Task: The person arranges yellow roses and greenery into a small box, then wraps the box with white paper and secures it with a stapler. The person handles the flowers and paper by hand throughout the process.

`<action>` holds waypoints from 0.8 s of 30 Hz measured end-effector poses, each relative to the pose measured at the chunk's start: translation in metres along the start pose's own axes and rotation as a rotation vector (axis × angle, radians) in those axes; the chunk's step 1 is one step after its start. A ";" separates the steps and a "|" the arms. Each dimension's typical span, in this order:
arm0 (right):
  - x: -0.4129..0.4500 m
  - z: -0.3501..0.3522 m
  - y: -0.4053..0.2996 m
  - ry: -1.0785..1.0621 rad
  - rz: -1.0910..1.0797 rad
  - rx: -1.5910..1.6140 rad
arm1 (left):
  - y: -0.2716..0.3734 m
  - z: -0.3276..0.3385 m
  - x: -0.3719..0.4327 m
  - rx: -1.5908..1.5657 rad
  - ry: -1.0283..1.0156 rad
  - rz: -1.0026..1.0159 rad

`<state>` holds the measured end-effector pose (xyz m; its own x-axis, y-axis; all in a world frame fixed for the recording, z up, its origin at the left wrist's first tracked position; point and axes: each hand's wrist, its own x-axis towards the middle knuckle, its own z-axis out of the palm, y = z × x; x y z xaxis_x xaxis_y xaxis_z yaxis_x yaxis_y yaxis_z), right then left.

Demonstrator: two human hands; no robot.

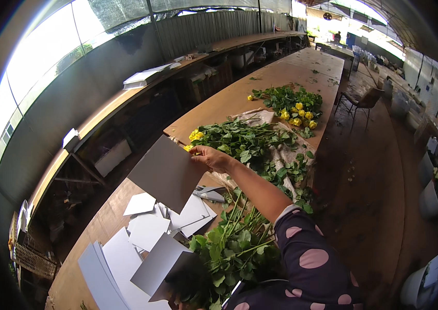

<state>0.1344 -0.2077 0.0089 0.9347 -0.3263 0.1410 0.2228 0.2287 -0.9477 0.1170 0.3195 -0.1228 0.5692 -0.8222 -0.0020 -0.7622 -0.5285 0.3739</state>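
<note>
My right hand (pixel 210 159) reaches across the table, pinching the upper right edge of a grey-looking sheet of card (pixel 164 174). At the bottom edge, only a few fingers of my left hand (pixel 180 305) show, against a bent white card (pixel 161 261); their grip is mostly hidden. Cut pieces of white card (pixel 149 230) and larger sheets (pixel 120 263) lie between. Grey-handled scissors or shears (pixel 210 193) rest beside the raised sheet. Leafy rose stems (pixel 238 240) lie below my right forearm, and another bunch with yellow roses (pixel 195 135) lies just beyond that hand.
More yellow roses (pixel 300 114) lie farther along the wooden table (pixel 207 102), with crumpled wrapping (pixel 257 116) between bunches. A long shelf (pixel 98 112) runs along the left wall. To the right are a chair (pixel 364 99) and buckets (pixel 432 197). A person (pixel 337 37) is far off.
</note>
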 end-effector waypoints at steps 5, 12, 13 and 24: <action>-0.095 0.046 -0.007 0.070 -0.149 -0.406 | 0.014 -0.011 0.010 -0.148 0.074 -0.027; -0.165 0.104 0.005 0.160 0.045 -0.250 | 0.027 -0.028 0.009 -0.065 -0.001 -0.045; -0.170 0.110 0.001 0.156 0.073 -0.258 | 0.027 -0.029 0.009 -0.047 0.046 0.005; -0.197 0.176 -0.031 0.076 -0.091 -0.357 | 0.025 -0.023 0.007 -0.095 0.064 -0.049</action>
<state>-0.0078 0.0114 0.0606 0.8893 -0.4009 0.2202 0.1807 -0.1343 -0.9743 0.1092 0.3053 -0.0924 0.6259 -0.7791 0.0356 -0.7020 -0.5429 0.4610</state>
